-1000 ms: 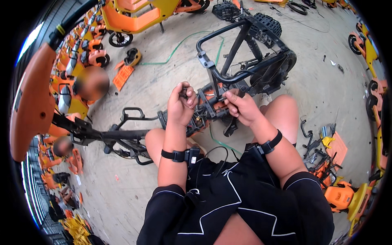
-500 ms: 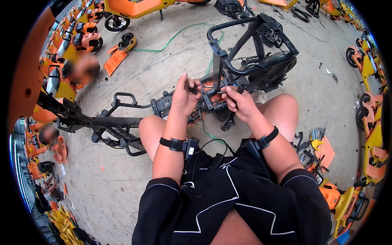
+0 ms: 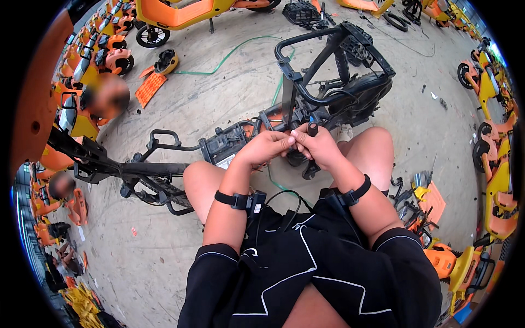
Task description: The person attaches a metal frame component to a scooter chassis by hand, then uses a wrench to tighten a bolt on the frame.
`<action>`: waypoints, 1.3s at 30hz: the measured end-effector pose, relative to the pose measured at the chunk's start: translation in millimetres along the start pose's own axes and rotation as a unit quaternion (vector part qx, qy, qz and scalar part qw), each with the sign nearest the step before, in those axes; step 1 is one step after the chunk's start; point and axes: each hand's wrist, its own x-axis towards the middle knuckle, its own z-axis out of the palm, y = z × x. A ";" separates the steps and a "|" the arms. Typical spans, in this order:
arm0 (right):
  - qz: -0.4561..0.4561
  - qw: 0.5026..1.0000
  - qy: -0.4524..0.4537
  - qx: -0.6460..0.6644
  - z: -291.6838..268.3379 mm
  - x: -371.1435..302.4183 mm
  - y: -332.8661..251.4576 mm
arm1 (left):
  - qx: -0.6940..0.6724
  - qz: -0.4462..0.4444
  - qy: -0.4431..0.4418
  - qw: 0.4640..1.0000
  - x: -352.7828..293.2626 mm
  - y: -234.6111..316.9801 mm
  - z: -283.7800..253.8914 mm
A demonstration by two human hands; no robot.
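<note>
Right grip [image 3: 321, 145] clamps a tool [image 3: 311, 170], meeting left grip [image 3: 266, 146] (can't tell if closed). Beyond, the scooter frame [image 3: 227, 142] is stripped, wheel [image 3: 367, 98] still on.

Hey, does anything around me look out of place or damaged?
Yes: the black frame before you looks stripped bare, unlike the yellow scooter beyond it. Loose parts lie jumbled on the floor at right. Whether anything's broken, I can't tell.

At stripped scooter frame [image 3: 225, 143], left hand [image 3: 267, 147] and right hand [image 3: 319, 145] meet; anything pinched between is hidden. Right hand covers the middle of black tool [image 3: 311, 170]. Left of frame: two blurred patches [image 3: 109, 95]; orange panel [image 3: 33, 104] cut by dark rim. Beyond frame: yellow-orange scooter [image 3: 188, 17], cropped by upper edge. Right of frame: scraps [image 3: 443, 103] too small to identify.
</note>
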 end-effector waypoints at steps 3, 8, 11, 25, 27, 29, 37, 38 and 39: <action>0.015 1.000 -0.016 0.017 3.5 -1.5 -3.1 | -0.039 0.013 -0.028 0.999 -0.1 0.5 1.2; -0.019 0.997 -0.017 0.067 29.0 -18.3 -62.9 | -0.242 0.126 0.013 0.962 0.6 1.1 -3.2; -0.075 0.988 -0.017 0.133 26.0 -14.3 -114.2 | -0.402 0.203 0.036 0.892 3.5 5.1 -15.8; -0.275 0.954 0.054 0.109 -70.0 50.0 -192.3 | -0.442 0.310 0.173 0.824 38.5 45.5 -52.2; -0.257 0.949 0.008 0.183 -84.2 59.4 -193.3 | -0.408 0.315 0.176 0.839 44.1 61.5 -54.3; -0.229 0.938 -0.027 0.260 -95.8 69.9 -185.1 | -0.359 0.300 0.195 0.862 51.0 78.8 -52.5; -0.227 0.904 0.032 0.360 -104.5 89.8 -157.0 | -0.183 0.235 0.273 0.915 75.2 105.3 -57.7; -0.237 0.901 0.034 0.363 -106.0 90.8 -155.7 | -0.172 0.227 0.285 0.915 76.9 109.7 -55.0; -0.230 0.901 0.036 0.365 -107.2 91.0 -155.1 | -0.157 0.219 0.288 0.919 78.2 111.0 -54.9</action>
